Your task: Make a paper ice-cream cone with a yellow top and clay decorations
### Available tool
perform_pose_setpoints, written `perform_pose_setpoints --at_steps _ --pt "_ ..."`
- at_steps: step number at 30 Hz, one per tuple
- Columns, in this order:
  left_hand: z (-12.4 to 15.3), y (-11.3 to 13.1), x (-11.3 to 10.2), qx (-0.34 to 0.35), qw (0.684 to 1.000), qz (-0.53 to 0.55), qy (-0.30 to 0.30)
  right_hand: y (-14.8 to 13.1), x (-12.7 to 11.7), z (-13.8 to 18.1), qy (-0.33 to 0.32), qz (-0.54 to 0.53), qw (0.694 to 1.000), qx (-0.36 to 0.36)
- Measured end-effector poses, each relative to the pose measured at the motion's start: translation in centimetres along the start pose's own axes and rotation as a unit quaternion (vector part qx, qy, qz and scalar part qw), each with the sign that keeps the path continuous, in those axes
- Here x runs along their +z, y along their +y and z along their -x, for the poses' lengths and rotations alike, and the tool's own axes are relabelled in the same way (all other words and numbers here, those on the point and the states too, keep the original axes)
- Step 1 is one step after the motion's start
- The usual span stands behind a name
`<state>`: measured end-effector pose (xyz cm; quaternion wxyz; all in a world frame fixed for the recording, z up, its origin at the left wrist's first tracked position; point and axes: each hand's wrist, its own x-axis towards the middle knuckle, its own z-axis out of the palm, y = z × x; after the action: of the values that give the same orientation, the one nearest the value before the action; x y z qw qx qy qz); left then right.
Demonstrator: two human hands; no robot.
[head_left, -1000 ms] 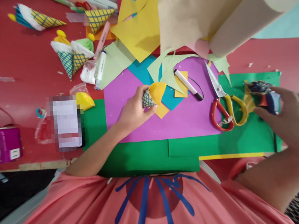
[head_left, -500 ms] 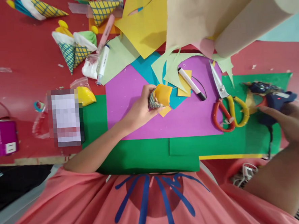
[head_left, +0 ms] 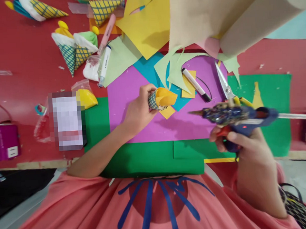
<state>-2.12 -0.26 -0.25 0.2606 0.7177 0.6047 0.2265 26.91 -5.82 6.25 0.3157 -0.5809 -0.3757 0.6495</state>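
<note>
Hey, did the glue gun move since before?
Yes. Held in the right hand, the glue gun has moved left, from right of the scissors to partly hiding them.

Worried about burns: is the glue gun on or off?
Apparently on: a red light glows on the glue gun in the right hand.

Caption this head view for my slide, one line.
Left hand holding a crisscross-patterned cone with a yellow insert; right hand holding a glue gun, nozzle pointing left.

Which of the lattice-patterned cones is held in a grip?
The pale paper-like cone with dark lattice lines and a yellow sheet flaring from its mouth, in the left grip; the other lattice-patterned cones lie unheld at the upper left.
</note>
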Motion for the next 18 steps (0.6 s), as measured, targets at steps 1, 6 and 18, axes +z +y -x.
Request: perform_pose_setpoints --at_steps 1,6,18 --pt "0.0 0.1 -0.1 0.001 1.0 -0.009 -0.002 0.1 0.8 -0.1 -0.032 0.016 0.999 0.012" --pt "-0.1 0.5 -0.5 0.012 0.998 -0.05 -0.02 0.4 2.9 -0.8 -0.047 0.11 0.993 0.0" --pt "-0.1 0.2 -0.3 0.038 0.996 -0.08 0.001 1.1 3.9 -1.4 -0.005 0.137 0.99 -0.029"
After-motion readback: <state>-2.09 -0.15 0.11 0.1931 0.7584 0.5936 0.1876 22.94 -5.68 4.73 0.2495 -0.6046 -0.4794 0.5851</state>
